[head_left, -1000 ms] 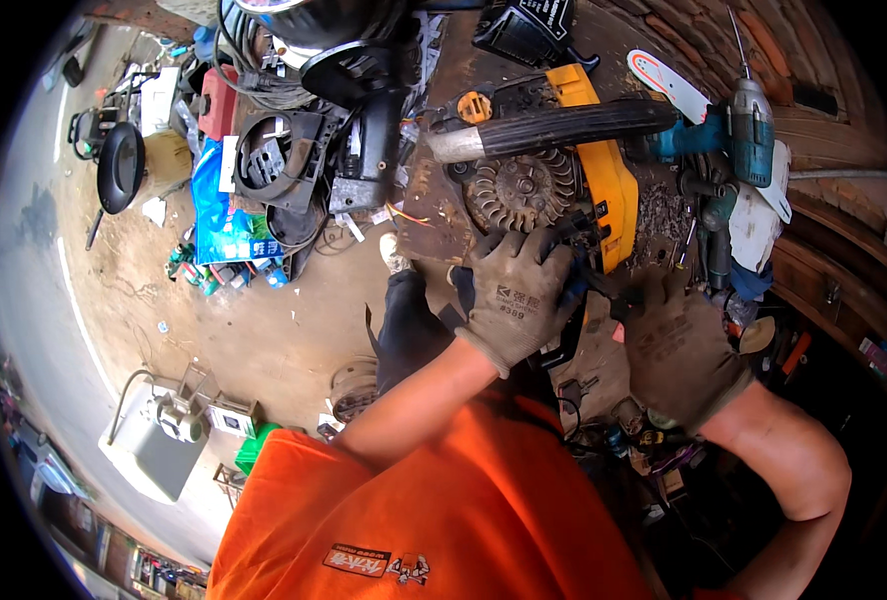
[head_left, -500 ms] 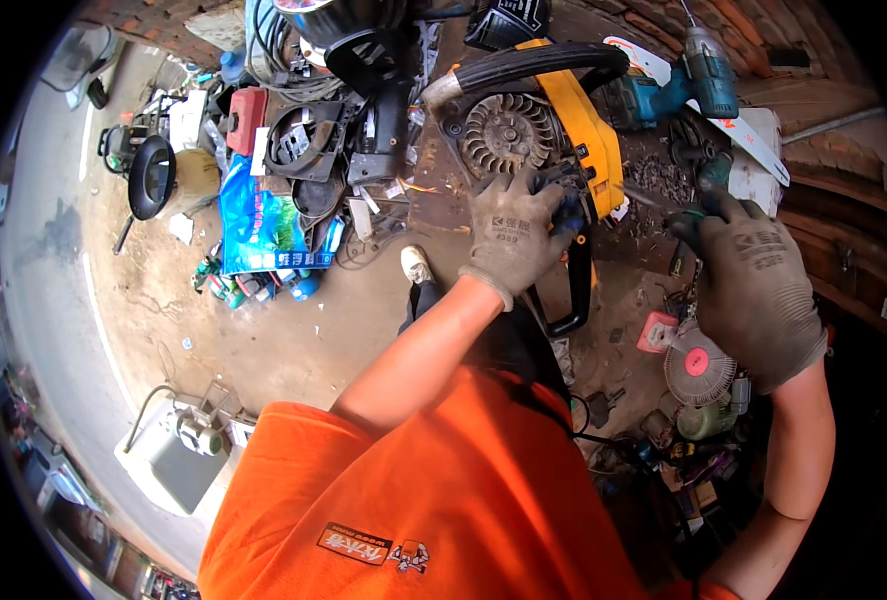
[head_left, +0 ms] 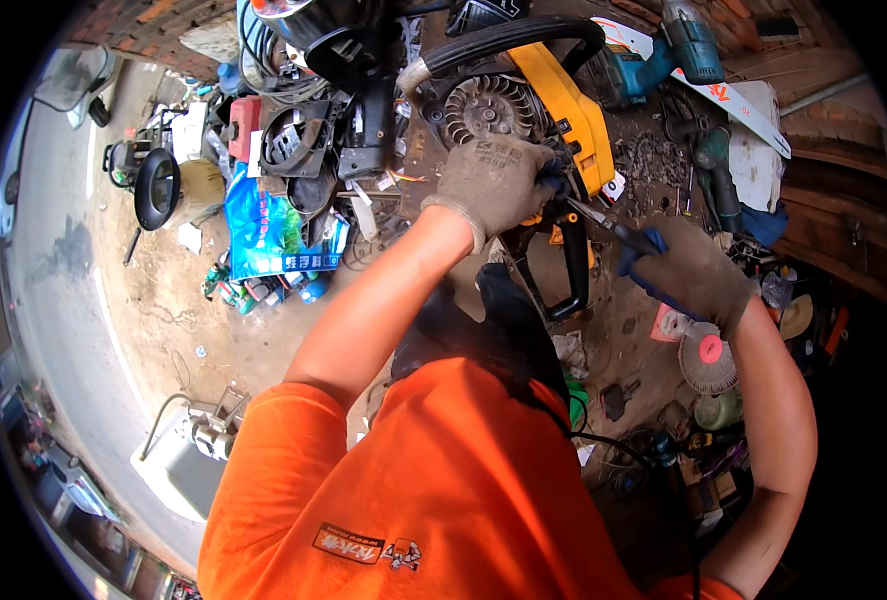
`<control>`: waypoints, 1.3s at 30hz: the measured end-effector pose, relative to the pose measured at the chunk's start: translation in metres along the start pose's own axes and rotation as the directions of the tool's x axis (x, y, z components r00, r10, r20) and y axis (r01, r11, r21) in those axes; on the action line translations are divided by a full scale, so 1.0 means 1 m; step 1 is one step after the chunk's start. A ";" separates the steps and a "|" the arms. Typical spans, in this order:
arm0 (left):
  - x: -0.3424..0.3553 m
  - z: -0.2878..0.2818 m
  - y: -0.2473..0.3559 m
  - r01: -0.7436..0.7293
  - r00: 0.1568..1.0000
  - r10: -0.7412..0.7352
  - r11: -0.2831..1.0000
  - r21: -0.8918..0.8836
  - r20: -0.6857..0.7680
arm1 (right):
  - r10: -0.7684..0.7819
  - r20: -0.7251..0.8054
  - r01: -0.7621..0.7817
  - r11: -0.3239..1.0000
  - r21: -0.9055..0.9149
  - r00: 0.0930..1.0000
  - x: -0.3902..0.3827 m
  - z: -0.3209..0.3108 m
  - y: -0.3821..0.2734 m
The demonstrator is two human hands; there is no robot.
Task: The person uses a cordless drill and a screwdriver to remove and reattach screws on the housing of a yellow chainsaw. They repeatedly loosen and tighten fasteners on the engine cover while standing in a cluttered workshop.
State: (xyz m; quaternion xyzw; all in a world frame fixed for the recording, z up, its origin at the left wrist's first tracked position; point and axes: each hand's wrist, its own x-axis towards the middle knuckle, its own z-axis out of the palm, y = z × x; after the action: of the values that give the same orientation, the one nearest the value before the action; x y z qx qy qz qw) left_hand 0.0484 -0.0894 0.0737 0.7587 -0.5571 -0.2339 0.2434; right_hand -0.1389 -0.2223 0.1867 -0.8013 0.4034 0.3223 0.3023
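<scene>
A partly dismantled yellow-and-black chainsaw (head_left: 588, 135) lies on the dirty workbench, its finned flywheel (head_left: 486, 115) exposed and its curved front handle arching over it. My gloved left hand (head_left: 489, 183) grips the saw body just below the flywheel, fingers curled round parts that it mostly hides. My gloved right hand (head_left: 686, 270) is closed on a screwdriver (head_left: 614, 225), whose metal shaft points left into the saw beside my left fingers. The saw's black rear handle (head_left: 569, 300) hangs below.
A teal drill (head_left: 699, 50) and white guide bar (head_left: 739, 115) are at upper right. Loose housings (head_left: 294, 140), a blue bag (head_left: 279, 255) and a black pan (head_left: 156, 188) are leftward. A fan (head_left: 709, 365) sits low right, a white machine (head_left: 179, 465) lower left, beside a road (head_left: 54, 280).
My right hand has moved left toward the saw, bringing the screwdriver's tip to it beside my left hand. My left hand has shifted up over the housing. The camera's view has also shifted.
</scene>
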 end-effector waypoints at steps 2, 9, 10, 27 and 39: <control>0.004 -0.003 0.001 0.043 0.997 -0.043 0.999 -0.002 0.068 | 0.038 0.040 -0.038 0.999 -0.011 0.998 0.004 -0.001 -0.002; 0.001 0.014 -0.008 -0.002 1.000 0.003 0.996 -0.085 0.012 | 0.221 0.036 -0.223 0.940 0.257 0.975 0.002 0.000 -0.041; 0.003 0.015 -0.010 0.008 0.999 -0.004 0.995 -0.101 0.039 | 0.253 0.029 -0.252 0.937 0.242 0.967 0.003 0.002 -0.044; 0.003 0.010 -0.011 -0.040 0.997 0.047 0.993 -0.114 0.063 | 0.207 0.208 -0.191 0.977 -0.095 0.956 0.021 -0.032 -0.081; -0.022 0.024 0.012 0.169 0.976 -0.202 0.939 -0.298 -0.082 | -0.241 -0.155 0.146 0.876 -0.459 0.958 -0.038 -0.008 -0.021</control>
State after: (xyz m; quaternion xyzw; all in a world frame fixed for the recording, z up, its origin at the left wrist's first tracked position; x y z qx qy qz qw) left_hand 0.0186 -0.0743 0.0643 0.7759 -0.4284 -0.2922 0.3594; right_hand -0.1370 -0.2009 0.2258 -0.9145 0.2662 0.2882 0.0991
